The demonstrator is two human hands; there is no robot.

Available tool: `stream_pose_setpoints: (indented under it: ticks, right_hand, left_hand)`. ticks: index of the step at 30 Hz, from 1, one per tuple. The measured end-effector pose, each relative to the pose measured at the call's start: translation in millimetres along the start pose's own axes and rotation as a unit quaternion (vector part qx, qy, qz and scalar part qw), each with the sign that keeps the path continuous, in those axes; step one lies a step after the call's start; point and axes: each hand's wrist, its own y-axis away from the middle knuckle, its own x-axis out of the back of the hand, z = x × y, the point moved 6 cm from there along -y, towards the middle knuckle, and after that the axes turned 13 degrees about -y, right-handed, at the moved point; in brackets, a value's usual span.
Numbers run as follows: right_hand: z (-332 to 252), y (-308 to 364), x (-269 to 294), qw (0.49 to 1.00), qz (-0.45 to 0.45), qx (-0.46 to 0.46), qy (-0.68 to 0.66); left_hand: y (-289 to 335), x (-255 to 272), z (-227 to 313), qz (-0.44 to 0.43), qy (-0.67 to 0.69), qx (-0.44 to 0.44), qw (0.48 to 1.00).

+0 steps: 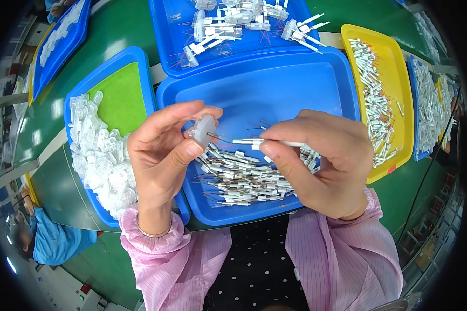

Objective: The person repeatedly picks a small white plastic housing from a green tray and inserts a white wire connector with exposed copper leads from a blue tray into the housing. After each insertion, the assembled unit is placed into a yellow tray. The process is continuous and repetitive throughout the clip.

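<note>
Between its thumb and fingers my left hand pinches a small clear plastic housing, tilted on edge. Thin wires run from the housing toward a slim white stick with wire ends, which my right hand grips between thumb and forefinger. Both hands are above the blue tray in the middle. A heap of similar white sticks with thin wires lies along the near side of that tray. Whether the wires are fixed inside the housing I cannot tell.
Left, a blue tray holds clear plastic pieces beside a green sheet. Behind, another blue tray carries housings with white sticks. A yellow tray of small white wired parts stands right. Farther left, a person in blue.
</note>
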Motion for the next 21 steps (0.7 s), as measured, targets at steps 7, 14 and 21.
stream_pose_setpoints:
  ticks: [7,14,21]
  right_hand:
    - [3,2,1,0.997,0.007,-0.057,-0.050]
    - [16,5,0,0.987,0.013,-0.126,-0.101]
    - [-6,4,-2,0.997,0.041,0.056,0.034]
  left_hand:
    - [0,1,1,-0.014,0.003,-0.014,1.000]
    - [-1,-3,2,-0.037,-0.013,-0.033,0.999]
    - [0,-2,0,-0.019,-0.019,-0.021,0.999]
